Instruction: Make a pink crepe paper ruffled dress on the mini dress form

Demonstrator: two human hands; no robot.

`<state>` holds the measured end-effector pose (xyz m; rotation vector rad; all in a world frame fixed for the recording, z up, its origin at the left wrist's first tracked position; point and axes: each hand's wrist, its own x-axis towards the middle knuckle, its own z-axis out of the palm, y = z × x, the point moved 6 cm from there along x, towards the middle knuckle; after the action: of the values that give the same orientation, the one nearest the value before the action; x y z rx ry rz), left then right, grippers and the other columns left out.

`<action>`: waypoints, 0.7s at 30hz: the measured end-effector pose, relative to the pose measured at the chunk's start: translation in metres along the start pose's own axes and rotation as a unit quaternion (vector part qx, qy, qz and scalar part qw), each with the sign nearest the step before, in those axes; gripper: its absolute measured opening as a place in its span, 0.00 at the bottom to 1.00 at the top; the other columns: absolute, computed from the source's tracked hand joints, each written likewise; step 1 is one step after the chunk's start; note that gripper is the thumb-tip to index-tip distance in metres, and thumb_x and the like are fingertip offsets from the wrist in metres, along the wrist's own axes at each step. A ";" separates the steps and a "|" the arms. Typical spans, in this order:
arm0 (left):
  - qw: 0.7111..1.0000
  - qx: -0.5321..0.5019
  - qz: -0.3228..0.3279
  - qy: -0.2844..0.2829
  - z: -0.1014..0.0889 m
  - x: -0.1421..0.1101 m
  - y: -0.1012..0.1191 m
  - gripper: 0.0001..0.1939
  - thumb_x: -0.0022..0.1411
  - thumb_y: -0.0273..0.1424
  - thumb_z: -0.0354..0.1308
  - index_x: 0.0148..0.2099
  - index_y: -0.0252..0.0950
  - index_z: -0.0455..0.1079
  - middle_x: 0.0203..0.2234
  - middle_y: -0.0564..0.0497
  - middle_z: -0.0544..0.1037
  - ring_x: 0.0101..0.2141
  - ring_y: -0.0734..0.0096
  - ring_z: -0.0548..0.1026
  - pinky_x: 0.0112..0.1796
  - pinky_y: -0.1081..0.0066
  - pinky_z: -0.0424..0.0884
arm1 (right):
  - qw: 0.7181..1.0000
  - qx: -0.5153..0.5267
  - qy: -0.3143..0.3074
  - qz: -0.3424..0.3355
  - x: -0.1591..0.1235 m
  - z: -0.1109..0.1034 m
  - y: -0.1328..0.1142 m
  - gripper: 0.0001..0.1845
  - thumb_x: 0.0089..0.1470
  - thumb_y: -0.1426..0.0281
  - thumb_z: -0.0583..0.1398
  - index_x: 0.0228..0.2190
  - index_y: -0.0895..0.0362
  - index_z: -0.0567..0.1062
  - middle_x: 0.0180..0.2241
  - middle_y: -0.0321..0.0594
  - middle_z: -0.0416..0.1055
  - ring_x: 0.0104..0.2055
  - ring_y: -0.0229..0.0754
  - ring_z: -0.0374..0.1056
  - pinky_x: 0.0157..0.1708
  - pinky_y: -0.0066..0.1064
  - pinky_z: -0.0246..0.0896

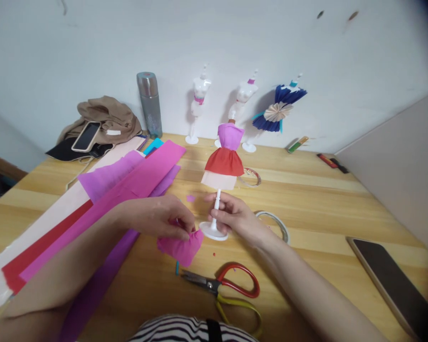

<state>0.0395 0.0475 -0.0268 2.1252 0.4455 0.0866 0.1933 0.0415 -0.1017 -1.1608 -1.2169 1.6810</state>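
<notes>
A gathered pink piece [183,249] is pinched by the left hand [166,216], just near-left of the white stand [213,231], which is grasped by the right hand [239,219]. The figure [226,151] is already dressed in purple bodice [230,137], red skirt [224,162] and pale underlayer [218,180]; the pink piece is unattached.

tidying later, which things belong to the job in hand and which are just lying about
Likely the job's:
pink piece (left hand)
white stand (right hand)
red-skirted dress
scissors
coloured sheets

Likely just lying about:
flask
brown cloth
phone at left
phone at right
</notes>
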 end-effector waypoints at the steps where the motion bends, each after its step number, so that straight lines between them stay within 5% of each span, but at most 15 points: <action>1: 1.000 -0.016 -0.001 -0.026 0.002 0.000 0.001 0.09 0.63 0.29 0.56 0.29 0.34 0.67 0.24 0.54 0.73 0.28 0.76 0.68 0.33 0.77 0.65 | 1.000 0.004 -0.003 0.006 0.000 0.001 0.001 0.24 0.44 0.62 0.69 0.42 0.56 0.70 0.23 0.31 0.72 0.15 0.30 0.59 0.16 0.25 0.46; 3: 0.996 -0.045 -0.005 -0.077 0.007 0.001 0.003 0.10 0.65 0.28 0.53 0.29 0.34 0.63 0.24 0.54 0.70 0.28 0.76 0.67 0.33 0.76 0.64 | 1.000 0.000 -0.002 0.010 0.003 0.000 0.006 0.25 0.44 0.61 0.69 0.43 0.56 0.70 0.23 0.31 0.72 0.15 0.30 0.59 0.16 0.25 0.47; 11: 0.996 -0.045 0.000 -0.076 0.008 0.003 0.002 0.09 0.63 0.26 0.53 0.29 0.34 0.62 0.23 0.56 0.67 0.28 0.76 0.64 0.32 0.75 0.61 | 0.991 -0.115 0.050 -0.042 0.016 -0.010 0.021 0.18 0.45 0.59 0.66 0.34 0.55 0.70 0.21 0.29 0.65 0.19 0.34 0.61 0.21 0.29 0.55; 21: 0.997 -0.053 0.011 -0.060 0.009 0.005 -0.002 0.11 0.62 0.24 0.54 0.26 0.35 0.62 0.22 0.56 0.66 0.27 0.76 0.64 0.32 0.75 0.61 | 0.980 -0.177 0.077 -0.046 0.020 -0.018 0.020 0.12 0.49 0.59 0.63 0.28 0.54 0.69 0.18 0.33 0.68 0.20 0.38 0.63 0.24 0.31 0.60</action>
<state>0.0454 0.0430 -0.0341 2.0189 0.3392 -0.0062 0.2031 0.0593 -0.1281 -1.3938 -1.4850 1.3118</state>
